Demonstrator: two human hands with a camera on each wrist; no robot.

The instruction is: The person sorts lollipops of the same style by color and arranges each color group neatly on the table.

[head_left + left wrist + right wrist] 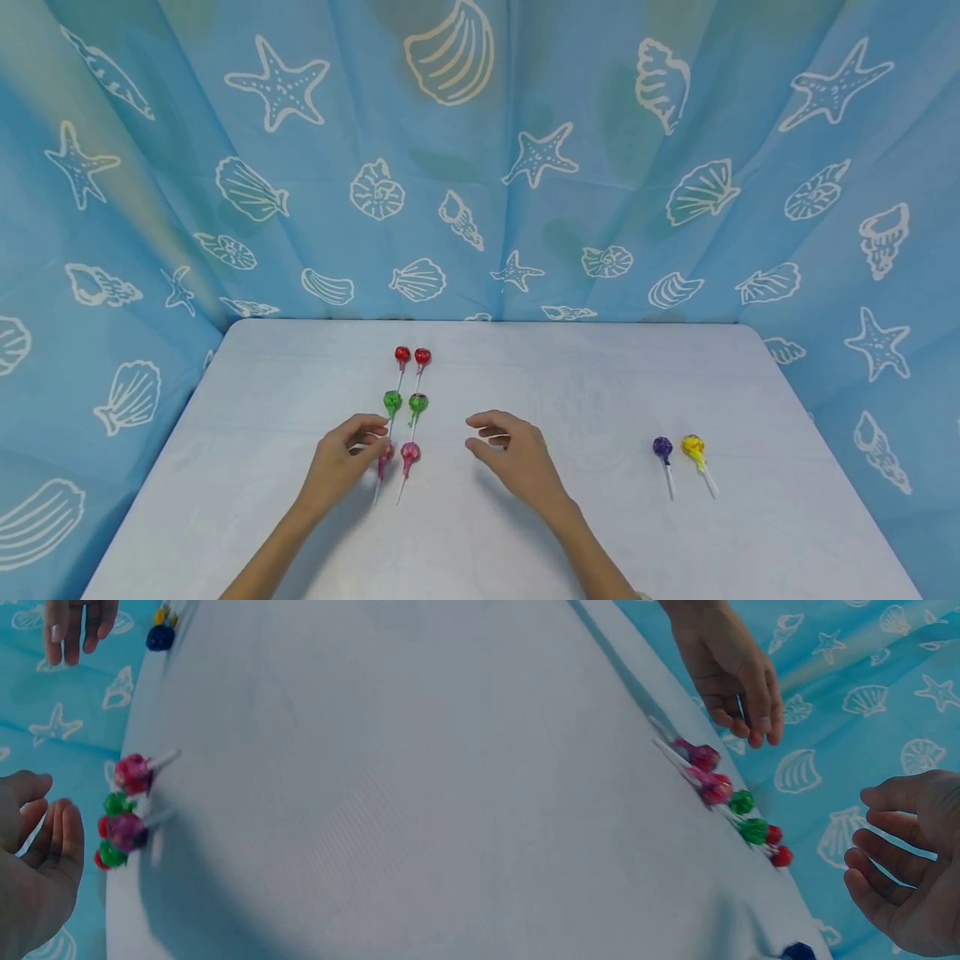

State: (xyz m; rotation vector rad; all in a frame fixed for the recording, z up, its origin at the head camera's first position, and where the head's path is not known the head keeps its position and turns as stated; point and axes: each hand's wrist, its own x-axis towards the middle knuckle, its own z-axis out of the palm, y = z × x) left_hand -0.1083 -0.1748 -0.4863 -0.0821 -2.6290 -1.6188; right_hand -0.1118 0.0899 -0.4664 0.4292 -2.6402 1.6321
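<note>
Over the left column of lollipops hovers my left hand [347, 462], its fingers loosely bent with nothing between them. In the head view it partly covers the left pink lollipop [381, 473]; the right wrist view shows a gap beneath it. The right pink lollipop [409, 454] lies beside that one. Behind them are two green lollipops, left [392, 402] and right [417, 404], then two red lollipops, left [402, 355] and right [422, 357]. To the right of these rows, my right hand [517, 458] is held above the table, fingers relaxed, holding nothing.
A purple lollipop [662, 447] and a yellow lollipop [693, 447] lie side by side on the right part of the white table [570, 367]. Behind the table hangs a blue curtain [480, 225] with white shell and starfish prints.
</note>
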